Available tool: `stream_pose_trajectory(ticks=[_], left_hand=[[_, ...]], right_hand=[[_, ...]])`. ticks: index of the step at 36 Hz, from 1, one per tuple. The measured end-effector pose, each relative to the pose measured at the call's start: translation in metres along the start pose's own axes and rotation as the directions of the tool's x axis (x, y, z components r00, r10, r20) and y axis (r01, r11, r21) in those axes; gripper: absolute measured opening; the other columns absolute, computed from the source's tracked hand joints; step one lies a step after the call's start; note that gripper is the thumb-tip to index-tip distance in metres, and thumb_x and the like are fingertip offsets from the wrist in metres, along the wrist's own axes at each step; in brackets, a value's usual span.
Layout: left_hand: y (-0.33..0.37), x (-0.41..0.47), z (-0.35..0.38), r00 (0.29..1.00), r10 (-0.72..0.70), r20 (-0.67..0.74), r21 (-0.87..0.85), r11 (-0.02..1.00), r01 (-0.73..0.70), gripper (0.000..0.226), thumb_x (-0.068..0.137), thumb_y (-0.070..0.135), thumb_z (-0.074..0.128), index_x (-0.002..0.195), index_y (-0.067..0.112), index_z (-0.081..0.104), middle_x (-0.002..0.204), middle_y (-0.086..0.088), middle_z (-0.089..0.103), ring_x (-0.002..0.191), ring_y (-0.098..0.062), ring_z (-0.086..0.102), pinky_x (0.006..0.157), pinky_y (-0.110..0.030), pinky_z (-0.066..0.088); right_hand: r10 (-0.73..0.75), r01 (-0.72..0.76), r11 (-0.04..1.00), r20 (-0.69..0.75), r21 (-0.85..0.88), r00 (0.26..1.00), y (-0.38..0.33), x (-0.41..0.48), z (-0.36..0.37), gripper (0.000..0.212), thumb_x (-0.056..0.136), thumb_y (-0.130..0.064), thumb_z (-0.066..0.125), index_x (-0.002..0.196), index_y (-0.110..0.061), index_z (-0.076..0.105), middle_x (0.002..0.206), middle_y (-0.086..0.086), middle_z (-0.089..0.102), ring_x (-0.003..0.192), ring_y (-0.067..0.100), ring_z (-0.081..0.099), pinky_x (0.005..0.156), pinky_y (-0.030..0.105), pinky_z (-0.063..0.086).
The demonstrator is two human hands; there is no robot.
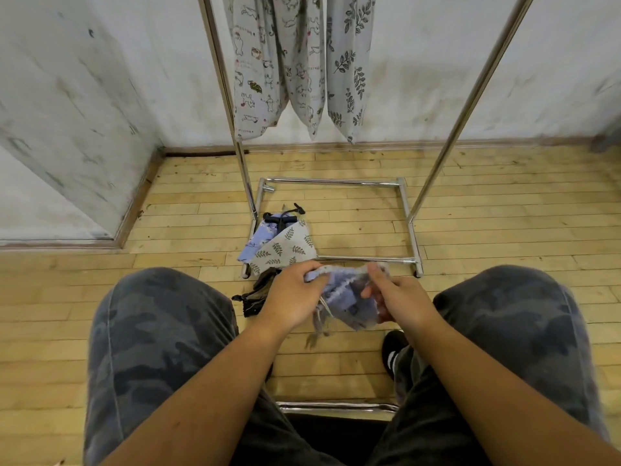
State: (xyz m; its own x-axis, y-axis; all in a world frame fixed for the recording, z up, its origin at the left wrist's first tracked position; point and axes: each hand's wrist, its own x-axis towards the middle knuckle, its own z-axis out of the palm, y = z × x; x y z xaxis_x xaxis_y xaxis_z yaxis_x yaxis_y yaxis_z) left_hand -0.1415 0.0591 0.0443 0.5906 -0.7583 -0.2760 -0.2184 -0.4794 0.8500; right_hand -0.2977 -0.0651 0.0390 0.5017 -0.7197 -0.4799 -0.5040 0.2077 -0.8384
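The fingers [317, 269] of the left hand [295, 297] are curled over the top left edge of a small pale blue cloth pouch [346, 297] and grip it, while the fingers [375, 273] of the right hand [401, 299] pinch its top right edge, thumb and fingertips closed on the fabric. The pouch is stretched between the two hands, held in the air above the floor [353, 227] and between the person's knees. It is blurred, so its print cannot be made out. A thin cord [321, 319] dangles from its left side below the left hand. Just beyond the hands, a leaf-print cloth [285, 250] lies on the floor over a blue cloth [258, 235], both against the left corner of a metal rack [408, 210]. A black strap [253, 297] lies just beside the left wrist. Farther back, patterned cloths [295, 62] hang from the rack in front of the wall. A black shoe [393, 351] shows under the right forearm.
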Motion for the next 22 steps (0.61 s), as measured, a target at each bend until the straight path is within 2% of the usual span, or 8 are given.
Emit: stream_pose_trajectory(ticks=[2,4,7,10,13,18,21,22], left_hand=[[0.002,0.0,-0.002,1.0,-0.005,-0.01,-0.006,1.0,0.005,0.019,0.102,0.03,0.06,0.086,0.039,0.065,0.079,0.019,0.062,0.071,-0.002,0.055,0.062,-0.01,0.041],[0.005,-0.001,-0.003,1.0,-0.011,0.024,-0.015,1.0,0.012,0.028,0.103,0.027,0.059,0.082,0.046,0.058,0.077,0.025,0.054,0.069,0.004,0.048,0.058,-0.005,0.039],[0.004,-0.002,0.0,0.998,-0.009,0.059,-0.019,1.0,0.01,0.018,0.103,0.022,0.056,0.102,0.036,0.067,0.086,0.029,0.057,0.074,0.006,0.056,0.061,-0.001,0.041],[0.007,-0.003,0.002,0.998,-0.027,0.065,-0.024,0.999,0.028,0.024,0.104,0.023,0.052,0.119,0.027,0.07,0.093,0.027,0.063,0.077,0.011,0.058,0.062,-0.004,0.04],[0.008,-0.002,0.002,0.996,-0.063,0.058,-0.084,0.994,0.068,0.02,0.105,0.029,0.05,0.11,0.037,0.067,0.094,0.027,0.064,0.085,0.007,0.061,0.067,-0.008,0.04],[0.01,-0.004,0.0,0.991,-0.067,0.112,-0.183,0.979,0.087,0.023,0.105,0.027,0.051,0.089,0.039,0.063,0.081,0.03,0.058,0.072,0.015,0.057,0.059,0.001,0.038],[0.013,-0.006,0.001,0.991,-0.074,0.109,-0.176,0.98,0.092,0.034,0.104,0.026,0.053,0.078,0.047,0.056,0.072,0.029,0.053,0.059,0.015,0.054,0.052,0.004,0.036],[0.013,-0.006,0.001,0.993,-0.072,0.091,-0.18,0.98,0.087,0.034,0.104,0.026,0.053,0.077,0.047,0.057,0.073,0.028,0.055,0.06,0.016,0.055,0.052,0.004,0.037]], right_hand=[[0.013,-0.021,0.993,0.066,0.119,0.998,0.001,0.001,0.0,0.052,0.098,-0.05,0.061,0.072,-0.008,0.077,0.054,-0.002,0.054,0.052,0.017,0.052,0.064,0.039,0.051],[-0.003,-0.04,0.962,0.158,0.27,0.987,0.0,0.001,0.0,0.037,0.102,-0.029,0.06,0.08,-0.003,0.076,0.063,0.008,0.054,0.054,0.02,0.052,0.061,0.039,0.051],[-0.042,-0.076,0.893,0.25,0.444,0.967,-0.006,-0.001,0.003,0.026,0.101,0.0,0.052,0.092,0.003,0.076,0.075,0.015,0.064,0.067,0.025,0.063,0.065,0.033,0.059],[-0.083,-0.083,0.87,0.311,0.487,0.947,-0.007,-0.002,0.005,0.027,0.1,0.009,0.048,0.106,0.006,0.074,0.093,0.022,0.073,0.087,0.031,0.074,0.083,0.035,0.064],[-0.096,-0.08,0.902,0.38,0.423,0.92,-0.007,-0.003,0.008,0.025,0.099,0.007,0.053,0.115,0.007,0.071,0.111,0.024,0.075,0.107,0.031,0.074,0.095,0.036,0.06],[-0.131,-0.02,0.952,0.463,0.307,0.877,-0.006,-0.006,0.013,0.023,0.1,-0.003,0.058,0.118,0.002,0.071,0.116,0.014,0.076,0.111,0.021,0.073,0.089,0.025,0.059],[-0.146,0.144,0.989,0.375,0.034,0.915,0.0,-0.003,0.013,0.016,0.102,-0.013,0.059,0.104,-0.015,0.075,0.106,-0.001,0.079,0.103,0.013,0.074,0.077,0.017,0.055],[-0.19,0.233,0.967,0.326,-0.098,0.926,0.004,0.0,0.013,0.019,0.103,-0.014,0.057,0.098,-0.022,0.074,0.102,-0.005,0.078,0.099,0.012,0.073,0.077,0.019,0.054]])
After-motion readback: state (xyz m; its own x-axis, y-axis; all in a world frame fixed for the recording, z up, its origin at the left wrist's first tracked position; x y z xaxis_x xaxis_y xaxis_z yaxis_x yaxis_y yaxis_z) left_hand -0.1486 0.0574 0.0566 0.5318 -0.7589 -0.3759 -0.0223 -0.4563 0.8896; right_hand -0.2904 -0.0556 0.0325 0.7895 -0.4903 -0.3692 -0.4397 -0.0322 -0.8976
